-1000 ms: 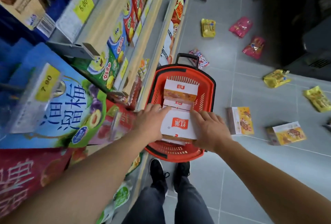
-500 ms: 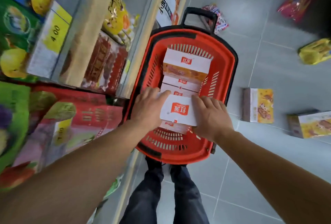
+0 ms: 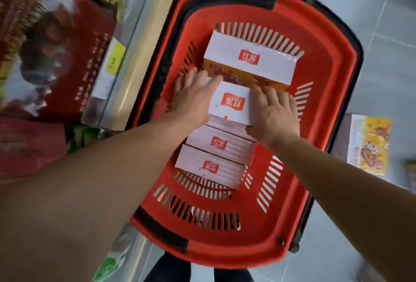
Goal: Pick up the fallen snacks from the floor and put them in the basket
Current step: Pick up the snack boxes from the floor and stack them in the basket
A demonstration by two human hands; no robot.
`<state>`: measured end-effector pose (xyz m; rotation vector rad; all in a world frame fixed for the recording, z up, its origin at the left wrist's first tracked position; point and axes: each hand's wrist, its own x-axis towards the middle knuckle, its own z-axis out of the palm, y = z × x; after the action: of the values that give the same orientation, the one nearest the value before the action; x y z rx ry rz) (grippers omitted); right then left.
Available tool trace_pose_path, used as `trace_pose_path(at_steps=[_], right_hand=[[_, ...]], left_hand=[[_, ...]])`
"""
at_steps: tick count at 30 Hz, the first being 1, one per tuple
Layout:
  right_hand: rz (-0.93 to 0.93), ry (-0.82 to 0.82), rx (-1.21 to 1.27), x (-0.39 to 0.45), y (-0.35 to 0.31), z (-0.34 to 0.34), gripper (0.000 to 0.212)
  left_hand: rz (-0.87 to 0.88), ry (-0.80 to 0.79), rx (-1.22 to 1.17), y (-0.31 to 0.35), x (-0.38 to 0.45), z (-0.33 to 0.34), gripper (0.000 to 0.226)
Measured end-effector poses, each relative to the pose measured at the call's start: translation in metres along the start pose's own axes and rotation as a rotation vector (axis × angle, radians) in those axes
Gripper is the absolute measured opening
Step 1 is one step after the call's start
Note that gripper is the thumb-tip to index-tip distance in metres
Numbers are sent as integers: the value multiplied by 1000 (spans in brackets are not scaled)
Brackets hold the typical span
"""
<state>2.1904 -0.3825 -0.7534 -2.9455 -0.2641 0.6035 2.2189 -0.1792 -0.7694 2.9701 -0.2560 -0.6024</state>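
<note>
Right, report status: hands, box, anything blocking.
Left hand and right hand both gripping white cardboard snack box over red plastic basket. Three boxes already inside. Nothing blocking.

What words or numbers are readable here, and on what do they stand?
"红源": red logo on the far box, in the basket.
"红源", upside down, small Latin letters blurred: box held between both hands.
Logos on two near boxes: blurred.
Yellow shelf tag: unreadable.
Floor box: unreadable.
</note>
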Motion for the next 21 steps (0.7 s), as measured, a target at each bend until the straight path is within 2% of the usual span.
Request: trace_pose_path(at_steps=[5, 9, 11, 17, 21], right_hand=[[47, 46, 3, 21, 5, 31, 88], [57, 121, -5, 16, 9, 46, 79], [68, 108, 1, 11, 8, 49, 77], [100, -35, 33, 6, 2, 32, 90], [128, -95, 80, -1, -1, 19, 89]], left_hand=[[-64, 33, 39, 1, 17, 30, 97], [-68, 170, 28, 3, 11, 45, 90], [-68, 199, 21, 2, 5, 50, 87], [-53, -1, -98, -1, -5, 32, 95], [-46, -29, -169, -4, -11, 18, 92]])
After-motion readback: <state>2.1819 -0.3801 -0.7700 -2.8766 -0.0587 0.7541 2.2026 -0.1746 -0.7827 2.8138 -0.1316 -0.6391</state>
